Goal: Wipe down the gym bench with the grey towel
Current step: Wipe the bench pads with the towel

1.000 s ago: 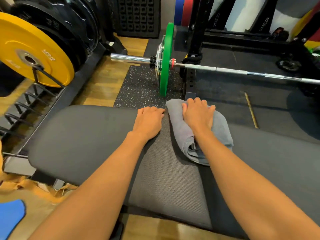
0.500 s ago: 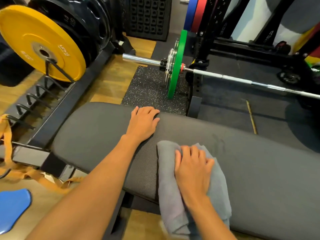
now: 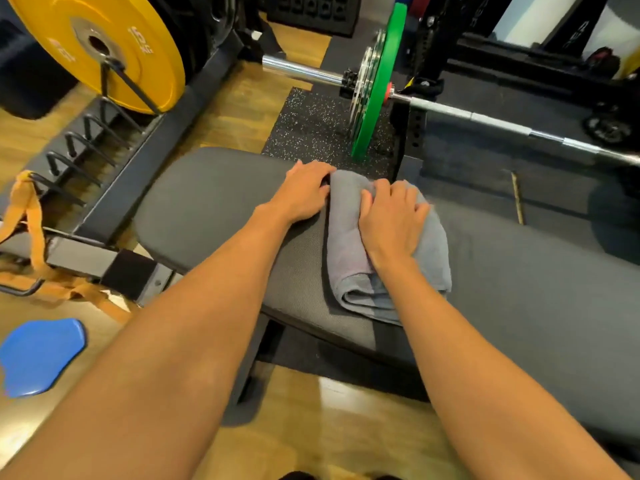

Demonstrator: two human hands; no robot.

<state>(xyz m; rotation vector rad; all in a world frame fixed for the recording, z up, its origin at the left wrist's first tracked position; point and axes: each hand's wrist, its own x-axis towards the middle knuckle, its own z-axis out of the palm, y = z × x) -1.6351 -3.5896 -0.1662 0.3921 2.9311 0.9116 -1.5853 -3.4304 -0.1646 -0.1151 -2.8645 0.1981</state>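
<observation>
The black padded gym bench [image 3: 207,216] runs across the view from left to right. A folded grey towel [image 3: 346,244] lies across its pad, reaching from the far edge toward the near edge. My right hand [image 3: 391,220] sits on top of the towel's far half, fingers bent down into the cloth and bunching it. My left hand [image 3: 304,192] rests flat on the bare pad just left of the towel, with its fingertips at the far edge and touching the towel's side.
A barbell [image 3: 485,116] with a green plate [image 3: 377,84] lies on the floor beyond the bench. A yellow plate [image 3: 104,46] stands in a rack at far left. Orange straps [image 3: 31,216] and a blue disc [image 3: 38,355] lie at left.
My right hand has pushed the towel from the bench's near edge back to the far edge, and its fingers have bent into the cloth. My left hand has stayed at the far edge.
</observation>
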